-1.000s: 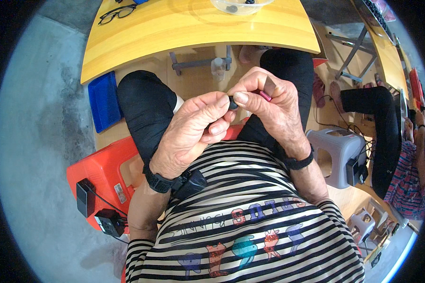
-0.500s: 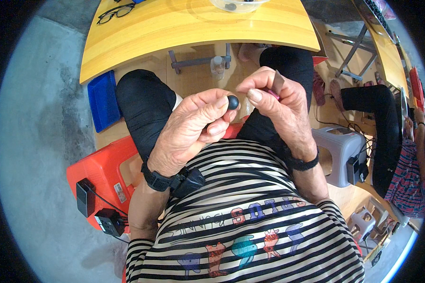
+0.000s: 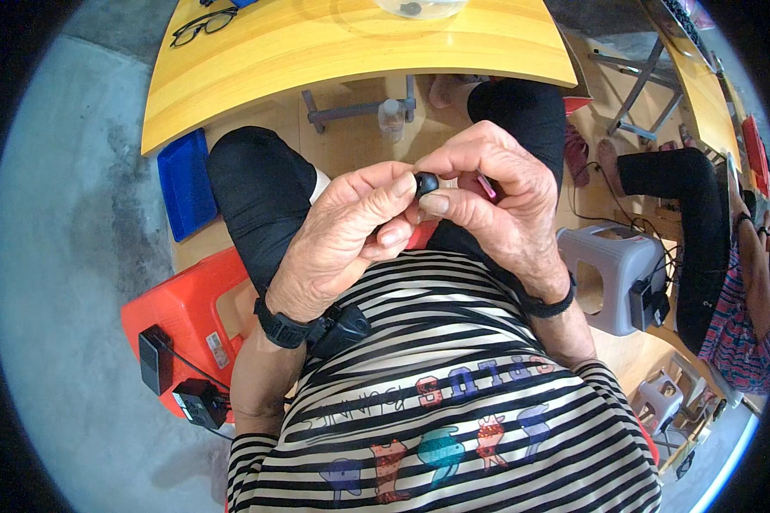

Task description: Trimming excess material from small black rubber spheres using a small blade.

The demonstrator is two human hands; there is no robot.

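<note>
My left hand [image 3: 346, 235] and my right hand [image 3: 496, 205] meet in front of my chest, above my lap. A small round black part [image 3: 425, 182] is pinched between the fingertips of both hands. A thin pink-red object [image 3: 486, 185] lies tucked inside my right hand, mostly hidden by the fingers. A black watch is on my left wrist and a black band is on my right wrist. I sit in black trousers and a striped shirt.
A yellow wooden table [image 3: 334, 60] curves across the top, with black glasses [image 3: 201, 24] and a clear bowl [image 3: 419, 7] on it. A blue tray [image 3: 184, 184] and an orange stool [image 3: 188, 312] are at left. A grey stool [image 3: 607, 274] and another seated person [image 3: 701, 231] are at right.
The black part has come out into view between my fingertips; the pink-red object that showed near my right thumb is now more hidden. Both hands stay close together.
</note>
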